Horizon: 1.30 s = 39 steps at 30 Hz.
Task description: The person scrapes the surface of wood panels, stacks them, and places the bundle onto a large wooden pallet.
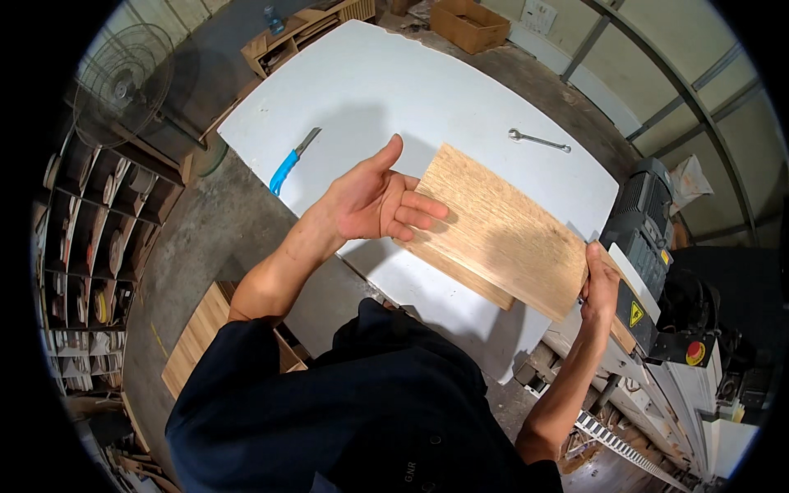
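A light wood-grain board [501, 222] is held slanting above the white table, its right end gripped by my right hand [602, 283]. My left hand [382, 201] is at the board's left end, palm up, with the thumb stretched out and the fingers loosely apart. Its fingertips overlap the board's edge in the picture; whether they touch it I cannot tell. Below the held board lies a second wooden piece [468, 281], mostly hidden by it. A blue-handled knife [284, 171] rests on the table to the left, and a metal wrench [538, 141] on the far right.
The white table [370, 74] spreads out before me. To the right stands a machine with a dark motor [645, 197] and a red stop button [695, 353]. Shelving [107, 214] and a standing fan [123, 89] are on the left; a cardboard box [468, 26] sits beyond the table.
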### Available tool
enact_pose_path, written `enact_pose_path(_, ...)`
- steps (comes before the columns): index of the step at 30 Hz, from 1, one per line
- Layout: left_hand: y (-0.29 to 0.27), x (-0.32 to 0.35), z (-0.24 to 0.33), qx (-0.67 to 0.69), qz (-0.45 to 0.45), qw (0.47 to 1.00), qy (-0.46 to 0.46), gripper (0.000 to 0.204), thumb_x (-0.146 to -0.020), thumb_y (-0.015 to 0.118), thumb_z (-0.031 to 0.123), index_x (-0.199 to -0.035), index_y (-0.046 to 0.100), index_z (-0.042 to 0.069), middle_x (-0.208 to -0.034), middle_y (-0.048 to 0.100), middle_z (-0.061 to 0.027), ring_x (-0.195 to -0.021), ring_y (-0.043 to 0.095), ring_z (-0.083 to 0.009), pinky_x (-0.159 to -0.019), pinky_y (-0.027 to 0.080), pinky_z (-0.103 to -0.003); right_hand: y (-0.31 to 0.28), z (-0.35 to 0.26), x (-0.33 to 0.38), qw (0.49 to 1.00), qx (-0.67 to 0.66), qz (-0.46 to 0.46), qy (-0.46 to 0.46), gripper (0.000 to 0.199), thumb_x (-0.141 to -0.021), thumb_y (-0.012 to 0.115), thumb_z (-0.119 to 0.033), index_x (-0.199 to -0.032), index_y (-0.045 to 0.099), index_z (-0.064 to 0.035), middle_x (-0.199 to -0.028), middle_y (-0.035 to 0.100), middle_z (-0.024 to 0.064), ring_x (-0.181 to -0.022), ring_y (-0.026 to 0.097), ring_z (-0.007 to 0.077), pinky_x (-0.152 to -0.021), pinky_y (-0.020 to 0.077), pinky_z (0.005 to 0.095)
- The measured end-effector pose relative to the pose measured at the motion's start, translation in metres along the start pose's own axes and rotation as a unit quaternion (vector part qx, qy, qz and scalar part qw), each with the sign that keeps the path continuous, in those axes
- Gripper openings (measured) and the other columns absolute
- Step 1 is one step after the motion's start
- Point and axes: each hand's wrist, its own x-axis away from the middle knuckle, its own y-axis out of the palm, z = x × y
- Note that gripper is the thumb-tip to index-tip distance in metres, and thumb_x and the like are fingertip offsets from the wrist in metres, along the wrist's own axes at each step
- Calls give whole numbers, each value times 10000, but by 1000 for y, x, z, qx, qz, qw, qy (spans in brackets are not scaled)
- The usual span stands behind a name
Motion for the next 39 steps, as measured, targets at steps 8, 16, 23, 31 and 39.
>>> enact_pose_path(8,9,-3,-2,-6,0,1000,16,877,-937,182,641,-1364,250,-122,-1195,525,-362,-1008,637,-378,-745,582,-462,-2,5,-11,999,-17,-23,16,495,-847,679,-463,-551,553,-87,-439,406,-32,-345,304,75,-346,203,251)
enact_pose_path(16,10,13,-20,-265,239,928,104,689,-969,269,578,-1332,389,5,-1090,632,-217,-941,661,-276,-765,571,-392,2,22,39,968,-176,-102,-147,420,-948,546,-375,-955,674,25,-821,687,111,-728,617,137,-688,494,276)
enact_pose_path(23,-37,-11,-56,-440,293,808,260,590,-902,487,26,-1459,295,54,-1322,493,-86,-1171,486,-149,-990,388,-288,18,79,64,980,-184,-65,-35,408,-844,600,75,-1234,538,-26,-928,663,43,-890,603,118,-827,491,261)
enact_pose_path(31,-134,-20,-73,-483,310,796,193,574,-848,576,1,-1393,398,27,-1314,487,-168,-1180,486,-252,-985,404,-326,26,130,64,988,-106,-105,33,259,-881,608,-10,-1137,584,13,-1008,668,65,-906,611,127,-825,481,261)
enact_pose_path(39,-126,-30,-100,-766,423,399,274,423,-775,613,7,-1197,578,16,-1218,483,-203,-1074,495,-354,-959,427,-386,-2,131,12,846,-518,53,117,398,-896,590,-461,-862,576,-65,-889,628,95,-772,593,216,-700,508,336)
